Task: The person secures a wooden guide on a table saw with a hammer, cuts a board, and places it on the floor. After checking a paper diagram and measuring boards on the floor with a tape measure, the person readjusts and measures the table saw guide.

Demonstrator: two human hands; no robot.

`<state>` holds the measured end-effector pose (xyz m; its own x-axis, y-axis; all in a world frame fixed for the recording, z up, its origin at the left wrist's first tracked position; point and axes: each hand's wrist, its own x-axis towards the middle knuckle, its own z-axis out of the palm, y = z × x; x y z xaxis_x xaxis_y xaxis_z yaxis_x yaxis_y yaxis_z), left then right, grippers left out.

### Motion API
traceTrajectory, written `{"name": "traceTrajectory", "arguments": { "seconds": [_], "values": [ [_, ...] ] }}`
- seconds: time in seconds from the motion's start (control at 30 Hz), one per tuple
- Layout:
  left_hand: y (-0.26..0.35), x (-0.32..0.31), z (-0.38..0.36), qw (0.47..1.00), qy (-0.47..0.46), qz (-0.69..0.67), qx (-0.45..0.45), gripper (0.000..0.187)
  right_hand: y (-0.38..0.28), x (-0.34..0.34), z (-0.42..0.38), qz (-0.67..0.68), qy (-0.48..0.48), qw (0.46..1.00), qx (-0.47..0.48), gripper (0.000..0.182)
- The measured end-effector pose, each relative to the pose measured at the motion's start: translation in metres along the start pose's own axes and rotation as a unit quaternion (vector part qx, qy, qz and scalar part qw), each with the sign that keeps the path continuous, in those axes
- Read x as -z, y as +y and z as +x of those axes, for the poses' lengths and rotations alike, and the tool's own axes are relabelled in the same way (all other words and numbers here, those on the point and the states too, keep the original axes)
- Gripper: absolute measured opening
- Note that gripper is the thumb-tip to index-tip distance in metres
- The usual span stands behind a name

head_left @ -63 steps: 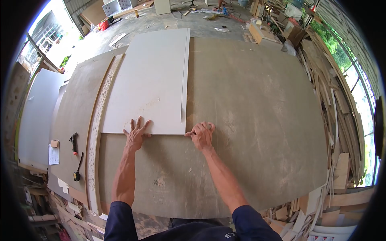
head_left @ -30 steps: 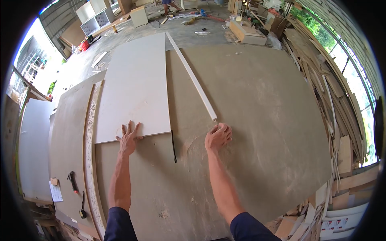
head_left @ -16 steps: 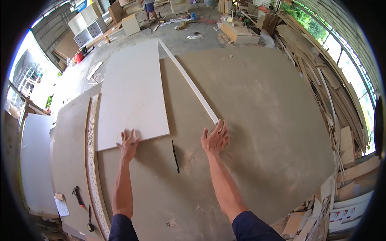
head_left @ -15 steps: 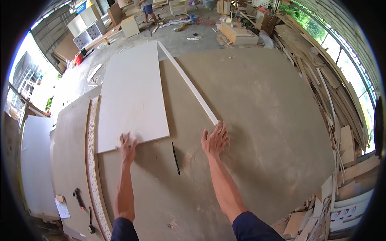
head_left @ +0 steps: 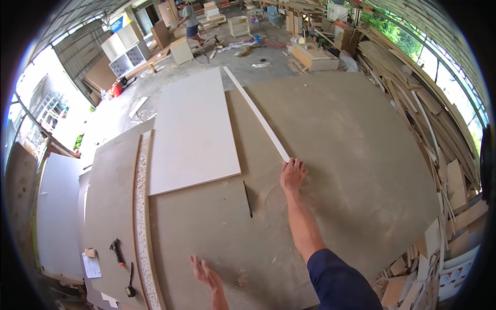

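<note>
My right hand [head_left: 293,174] is closed around the near end of a long, narrow white strip [head_left: 257,111]. The strip slants away over a large brown board [head_left: 356,150], its far end close to the corner of a white panel [head_left: 194,132] lying on the same board. Low over the board's near part, my left hand [head_left: 206,274] holds nothing, with its fingers apart. A thin black stick-like tool [head_left: 248,199] lies between the panel and my right forearm.
Left of the panel runs a long strip with a speckled face [head_left: 143,217]. Beyond it lie a hammer [head_left: 117,251], a tape measure [head_left: 130,290] and a paper sheet [head_left: 92,265]. Scrap boards [head_left: 413,88] pile up along the right. A person [head_left: 190,23] stands at the back.
My left hand has left the panel's near edge and drawn back toward me. My right hand stays at the strip's end. The camera view has shifted, and more of the person behind shows.
</note>
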<state>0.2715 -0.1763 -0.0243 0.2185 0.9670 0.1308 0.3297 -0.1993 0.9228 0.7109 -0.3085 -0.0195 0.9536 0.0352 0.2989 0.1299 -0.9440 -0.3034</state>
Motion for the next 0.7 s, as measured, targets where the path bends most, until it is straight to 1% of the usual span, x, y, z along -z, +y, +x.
{"name": "traceTrajectory", "arguments": {
  "seconds": [0.07,0.1,0.13,0.17,0.2,0.23,0.27,0.3,0.33,0.37,0.4,0.43,0.47,0.53,0.57,0.6,0.67,0.7],
  "values": [
    [-0.02,0.043,-0.031,1.0,0.013,-0.02,0.013,0.041,0.012,-0.001,-0.004,0.04,0.013,0.999,0.003,0.033],
    [-0.038,0.064,-0.047,1.0,0.009,-0.026,-0.003,0.041,0.02,-0.003,-0.01,0.064,0.049,0.997,0.013,0.033],
    [-0.043,0.077,-0.06,0.999,0.005,-0.034,-0.016,0.04,0.026,0.01,-0.017,0.066,0.048,0.996,0.021,0.033],
    [-0.047,0.091,-0.07,0.999,0.012,-0.035,-0.011,0.04,0.038,0.026,-0.026,0.162,0.02,0.986,-0.043,0.033],
    [-0.047,0.108,-0.079,0.999,0.027,-0.009,0.033,0.04,0.054,0.041,-0.037,0.251,-0.012,0.962,-0.107,0.033],
    [-0.046,0.128,-0.092,0.996,0.039,0.02,0.079,0.04,0.077,0.048,-0.05,0.244,-0.02,0.964,-0.103,0.033],
    [-0.046,0.142,-0.102,0.995,0.04,0.024,0.09,0.04,0.104,0.057,-0.062,0.491,0.015,0.835,-0.247,0.036],
    [-0.046,0.149,-0.108,0.995,0.04,0.006,0.092,0.04,0.131,0.068,-0.072,0.69,0.051,0.622,-0.368,0.038],
    [-0.044,0.153,-0.112,0.995,0.042,-0.012,0.092,0.04,0.161,0.087,-0.086,0.709,0.087,0.6,-0.359,0.04],
    [-0.041,0.155,-0.119,0.996,0.037,0.0,0.086,0.041,0.195,0.109,-0.1,0.728,0.123,0.577,-0.35,0.041],
    [-0.037,0.152,-0.124,0.996,0.03,0.01,0.078,0.041,0.241,0.117,-0.105,0.749,0.151,0.542,-0.35,0.04],
    [-0.035,0.143,-0.129,0.997,0.043,0.025,0.06,0.041,0.285,0.124,-0.105,0.768,0.182,0.506,-0.348,0.039],
    [-0.036,0.131,-0.135,0.997,0.051,0.04,0.041,0.041,0.315,0.142,-0.107,0.766,0.186,0.509,-0.345,0.039],
    [-0.031,0.104,-0.15,0.998,0.05,0.021,0.042,0.04,0.391,0.194,-0.111,0.69,0.251,0.567,-0.373,0.043],
    [-0.028,0.083,-0.166,0.998,0.056,0.008,0.039,0.04,0.435,0.21,-0.113,0.677,0.275,0.574,-0.369,0.046],
    [-0.024,0.061,-0.188,0.998,0.039,0.004,0.041,0.04,0.479,0.232,-0.116,0.668,0.291,0.577,-0.369,0.046],
    [-0.016,0.03,-0.214,0.999,0.043,-0.024,0.003,0.043,0.557,0.269,-0.136,0.627,0.332,0.588,-0.387,0.045],
    [-0.013,0.017,-0.227,0.999,0.028,-0.027,-0.003,0.043,0.593,0.284,-0.15,0.622,0.346,0.583,-0.391,0.045]
  ]
}}
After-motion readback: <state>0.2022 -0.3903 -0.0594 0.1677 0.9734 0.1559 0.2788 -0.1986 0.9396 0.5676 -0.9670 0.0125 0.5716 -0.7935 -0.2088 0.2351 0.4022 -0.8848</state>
